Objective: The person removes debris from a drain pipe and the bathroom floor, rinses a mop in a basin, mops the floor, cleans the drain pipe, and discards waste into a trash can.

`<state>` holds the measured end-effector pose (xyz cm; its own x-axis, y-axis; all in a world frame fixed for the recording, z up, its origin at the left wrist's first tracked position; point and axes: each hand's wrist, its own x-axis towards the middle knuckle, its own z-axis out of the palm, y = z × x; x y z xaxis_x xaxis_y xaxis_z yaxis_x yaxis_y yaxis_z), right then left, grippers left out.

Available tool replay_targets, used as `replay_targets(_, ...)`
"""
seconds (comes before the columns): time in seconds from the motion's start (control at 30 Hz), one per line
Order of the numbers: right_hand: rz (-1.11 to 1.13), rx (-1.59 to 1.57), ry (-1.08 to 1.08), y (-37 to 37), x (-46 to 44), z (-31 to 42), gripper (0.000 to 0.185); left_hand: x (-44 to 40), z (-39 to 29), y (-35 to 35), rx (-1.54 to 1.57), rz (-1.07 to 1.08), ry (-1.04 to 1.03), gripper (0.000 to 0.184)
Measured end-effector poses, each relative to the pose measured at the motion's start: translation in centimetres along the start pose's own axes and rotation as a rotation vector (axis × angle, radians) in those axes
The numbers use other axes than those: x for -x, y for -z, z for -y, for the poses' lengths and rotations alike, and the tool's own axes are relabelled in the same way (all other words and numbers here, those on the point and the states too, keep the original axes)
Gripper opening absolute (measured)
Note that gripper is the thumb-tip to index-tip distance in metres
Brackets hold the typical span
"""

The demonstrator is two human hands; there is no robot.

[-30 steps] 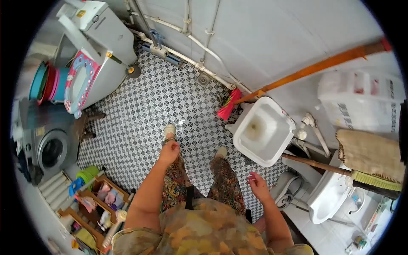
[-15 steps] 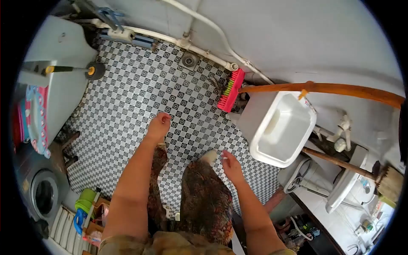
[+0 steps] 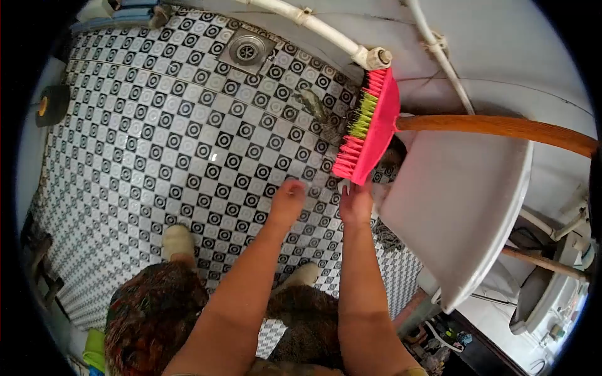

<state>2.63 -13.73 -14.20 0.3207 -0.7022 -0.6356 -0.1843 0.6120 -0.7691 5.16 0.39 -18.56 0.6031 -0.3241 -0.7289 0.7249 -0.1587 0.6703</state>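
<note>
My right hand (image 3: 356,205) reaches to the lower end of a pink broom head (image 3: 379,122), with its fingers apart. Its fingertips are at the broom head's edge; whether they touch it I cannot tell. The broom has pink and lime bristles facing left and an orange-brown wooden handle (image 3: 495,126) running right. My left hand (image 3: 288,202) hovers over the tiled floor, left of my right hand, its fingers curled in and nothing visible in them. A greyish clump of debris (image 3: 321,116) lies on the tiles beside the bristles.
A white basin (image 3: 458,194) stands right of the broom. A square floor drain (image 3: 246,51) sits near the wall, with a white pipe (image 3: 320,28) along it. A dark roller (image 3: 53,106) is at the far left. A sink (image 3: 558,301) stands lower right.
The view has moved closer to the wall and floor. Both hands have reached forward and come nearer each other; the right hand is now at the broom head.
</note>
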Motion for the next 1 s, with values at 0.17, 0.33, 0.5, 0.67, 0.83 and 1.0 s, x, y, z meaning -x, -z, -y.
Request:
replay_targets(0.17,0.314,-0.264,0.155,0.6,-5.2,-1.8,0.028,-3.3,1.9,-1.6,-0.011,0.088,-0.103,0.015)
replay_targets(0.33,0.459,-0.478,0.021,0.6,-6.9,-0.2,0.027,-6.1,1.4,-0.2,-0.172,0.171,-0.182,0.015)
replay_targets(0.5,0.904,-0.719,-0.37,-0.5,-6.8,0.9,0.026,-5.6,-0.6,1.1,-0.141,0.15,-0.161,0.016)
replay_targets(0.67,0.473,-0.456,-0.163,-3.5,-3.9,2.2,0.005,-6.0,-0.1,1.7,-0.17,0.158,-0.152,0.016)
replay_targets(0.83,0.329,-0.331,-0.039,-3.5,-5.9,1.7,0.011,-6.4,-1.2,1.4,-0.112,0.185,-0.155,0.017)
replay_targets(1.0,0.366,-0.317,-0.052,-2.9,-7.0,1.2,0.024,-7.6,-2.1,0.9,-0.215,0.191,-0.15,0.017)
